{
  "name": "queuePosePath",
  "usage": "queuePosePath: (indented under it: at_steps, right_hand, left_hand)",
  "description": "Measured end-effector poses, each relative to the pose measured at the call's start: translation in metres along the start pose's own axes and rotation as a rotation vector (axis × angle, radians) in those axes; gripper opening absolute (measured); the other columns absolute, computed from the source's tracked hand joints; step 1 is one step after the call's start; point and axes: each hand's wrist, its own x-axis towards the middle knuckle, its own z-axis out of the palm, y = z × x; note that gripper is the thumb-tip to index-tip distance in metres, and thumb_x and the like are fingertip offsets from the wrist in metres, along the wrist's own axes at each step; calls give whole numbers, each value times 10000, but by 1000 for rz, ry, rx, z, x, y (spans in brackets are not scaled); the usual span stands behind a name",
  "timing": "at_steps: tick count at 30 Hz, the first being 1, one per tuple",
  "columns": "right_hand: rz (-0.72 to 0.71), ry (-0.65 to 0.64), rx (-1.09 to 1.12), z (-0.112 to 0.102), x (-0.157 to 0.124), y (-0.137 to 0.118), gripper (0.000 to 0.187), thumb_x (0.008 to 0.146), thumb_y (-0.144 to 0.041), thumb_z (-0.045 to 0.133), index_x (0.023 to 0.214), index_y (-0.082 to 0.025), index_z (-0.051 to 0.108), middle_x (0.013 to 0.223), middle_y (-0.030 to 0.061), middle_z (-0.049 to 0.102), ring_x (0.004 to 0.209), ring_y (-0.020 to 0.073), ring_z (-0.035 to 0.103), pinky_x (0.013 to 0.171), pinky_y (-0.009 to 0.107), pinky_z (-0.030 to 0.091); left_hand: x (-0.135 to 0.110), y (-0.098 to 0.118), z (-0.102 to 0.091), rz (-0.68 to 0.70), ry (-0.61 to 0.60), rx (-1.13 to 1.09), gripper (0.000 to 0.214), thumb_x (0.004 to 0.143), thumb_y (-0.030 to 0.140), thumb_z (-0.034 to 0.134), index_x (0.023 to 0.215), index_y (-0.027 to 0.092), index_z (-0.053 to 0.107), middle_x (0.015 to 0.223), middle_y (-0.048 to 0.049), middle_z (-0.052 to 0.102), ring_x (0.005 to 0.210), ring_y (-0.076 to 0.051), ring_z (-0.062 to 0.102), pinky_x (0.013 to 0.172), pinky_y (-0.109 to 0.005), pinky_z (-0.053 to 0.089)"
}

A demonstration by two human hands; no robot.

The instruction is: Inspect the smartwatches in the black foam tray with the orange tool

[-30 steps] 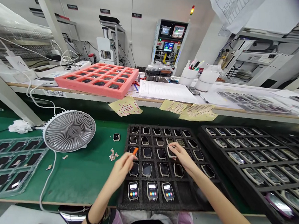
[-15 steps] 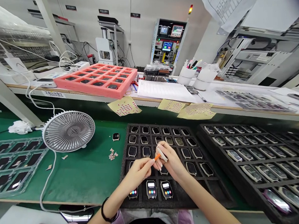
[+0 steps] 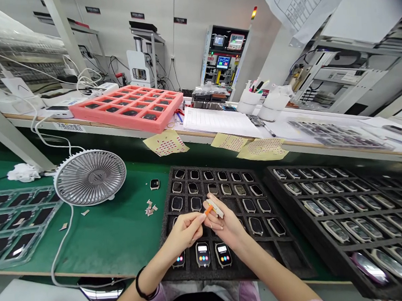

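Head view: the watch (image 3: pixel 216 208) is located just below and right of frame center, raised above the black foam tray (image 3: pixel 210 274) and turned nearly edge-on. Fingers of the right hand (image 3: pixel 229 224) are closed around its case; thumb and fingertips of the left hand (image 3: pixel 188 231) are pinched narrow on an orange stick (image 3: pixel 208 210), whose tip appears to meet the watch. Handling, as judged: the watch should be light and rigid, with a smooth glass face prone to slipping and scratching. Grip the case by its opposite side edges; keep fingertips off the glass, and support the body from beneath against tool pressure. The stick is likely light; hold it close to the tip for control. Lit watches (image 3: pixel 203 254) occupy the tray's near row, lower center of frame; avoid dropping parts onto their screens.
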Motion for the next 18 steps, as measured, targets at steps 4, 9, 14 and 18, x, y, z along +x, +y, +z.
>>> queuePosePath:
  at_steps: [4,9,14,18]
  right_hand:
    - [-75,43,-94,1,-4,10,217,780,-336,661,807,-224,477,502,-93,457,317,37,263,312,154,252]
    - [-198,100,-432,-10,-6,20,220,837,-410,591,941,-246,487,548,-89,464,371,69,376,370,182,339]
    - [-451,340,-1001,-70,4,-22,218,836,-435,562,926,-238,537,740,-18,553,536,127,493,468,236,399]
    - [-409,348,-1534,-116,11,-44,190,858,-385,482,866,-217,571,764,25,605,658,192,543,668,336,445]
  left_hand:
    - [4,1,-2,30,46,13,455,768,602,544,681,155,544,396,114,281,337,-33,185,334,-166,163]
    - [9,-2,-4,107,63,104,396,788,534,556,653,169,485,545,42,450,471,-77,403,455,-195,329]
    - [-4,-3,-59,147,405,477,398,808,531,484,615,188,430,527,63,358,476,-88,336,477,-206,264]
    - [-15,-12,-107,28,551,866,377,825,522,433,643,197,492,577,13,502,554,-157,484,512,-228,292]
